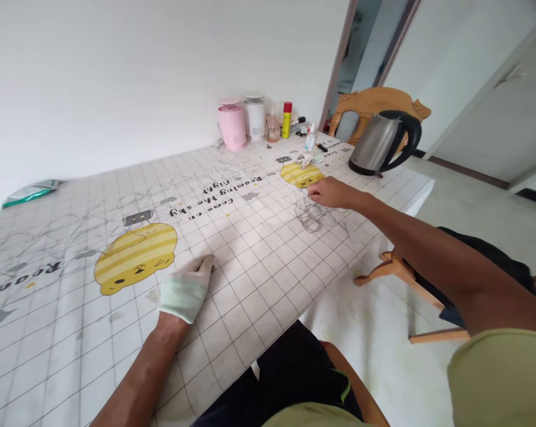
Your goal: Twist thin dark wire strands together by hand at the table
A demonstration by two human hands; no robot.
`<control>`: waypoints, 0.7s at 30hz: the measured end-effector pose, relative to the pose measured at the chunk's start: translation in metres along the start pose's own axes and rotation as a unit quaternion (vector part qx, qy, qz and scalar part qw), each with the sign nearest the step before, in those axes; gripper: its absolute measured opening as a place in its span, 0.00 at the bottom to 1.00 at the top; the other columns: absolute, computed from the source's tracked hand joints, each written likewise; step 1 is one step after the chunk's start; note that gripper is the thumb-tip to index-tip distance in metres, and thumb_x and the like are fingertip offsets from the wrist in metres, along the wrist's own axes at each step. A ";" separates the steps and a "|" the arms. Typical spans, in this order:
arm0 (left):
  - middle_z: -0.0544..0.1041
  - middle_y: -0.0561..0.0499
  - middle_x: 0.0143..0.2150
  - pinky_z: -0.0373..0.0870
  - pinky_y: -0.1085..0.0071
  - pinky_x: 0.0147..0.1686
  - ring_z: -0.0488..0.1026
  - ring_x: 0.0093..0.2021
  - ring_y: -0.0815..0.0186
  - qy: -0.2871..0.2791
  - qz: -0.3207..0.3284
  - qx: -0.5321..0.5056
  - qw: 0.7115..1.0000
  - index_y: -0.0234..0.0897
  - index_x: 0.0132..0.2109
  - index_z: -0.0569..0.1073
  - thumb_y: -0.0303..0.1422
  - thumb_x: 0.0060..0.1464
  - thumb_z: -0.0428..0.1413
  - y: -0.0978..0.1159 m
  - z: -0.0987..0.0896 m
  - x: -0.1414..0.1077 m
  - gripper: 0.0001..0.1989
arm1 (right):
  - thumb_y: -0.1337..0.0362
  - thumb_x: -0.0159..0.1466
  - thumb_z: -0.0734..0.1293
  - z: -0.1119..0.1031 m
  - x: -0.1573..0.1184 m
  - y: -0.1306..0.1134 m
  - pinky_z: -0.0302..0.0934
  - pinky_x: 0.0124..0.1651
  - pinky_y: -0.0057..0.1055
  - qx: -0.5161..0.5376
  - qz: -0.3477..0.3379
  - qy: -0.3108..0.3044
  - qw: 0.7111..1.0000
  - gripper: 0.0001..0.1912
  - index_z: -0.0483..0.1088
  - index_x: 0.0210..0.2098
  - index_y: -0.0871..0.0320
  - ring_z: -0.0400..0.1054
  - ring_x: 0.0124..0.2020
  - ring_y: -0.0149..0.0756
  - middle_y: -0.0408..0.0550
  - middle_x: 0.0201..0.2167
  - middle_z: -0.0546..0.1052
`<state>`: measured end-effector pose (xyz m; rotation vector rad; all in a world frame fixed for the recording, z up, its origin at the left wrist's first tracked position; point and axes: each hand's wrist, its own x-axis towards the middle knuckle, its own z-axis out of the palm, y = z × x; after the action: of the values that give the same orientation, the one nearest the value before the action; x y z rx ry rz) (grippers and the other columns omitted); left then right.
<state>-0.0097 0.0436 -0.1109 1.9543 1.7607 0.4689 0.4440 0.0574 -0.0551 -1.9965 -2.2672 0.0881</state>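
I record my gloved left hand [186, 287] on the tablecloth [259, 279] at eleven o'clock, its finger opening and any hold indeterminable. At one o'clock, my bare right hand [330, 193] is curled closed, contents unverified, at the tangled dark strands [313, 218]; inverted lettering [225, 193] reads "Roaming the sky".

Soft, fairly bright light fills the room from somewhere out of sight, leaving the wall [116, 71] pale, the tablecloth [250, 267] faintly glossy, shadows gentle. The doorway [359, 53] looks dimmer; distant details blur slightly, and wide-angle distortion stretches the edges.
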 end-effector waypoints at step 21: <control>0.83 0.54 0.57 0.68 0.59 0.62 0.77 0.59 0.50 -0.027 0.008 0.024 0.999 0.49 0.54 0.83 0.43 0.66 0.49 0.005 0.000 -0.001 0.20 | 0.71 0.74 0.58 0.085 -0.151 -0.132 0.67 0.58 0.50 -0.036 -0.035 0.143 0.988 0.17 0.76 0.52 0.61 0.65 0.59 0.54 0.64 0.58 0.74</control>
<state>-0.0062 0.0420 -0.1082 1.9974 1.7379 0.3783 0.3221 -0.1057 -0.1314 -1.8209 -2.1798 -0.2735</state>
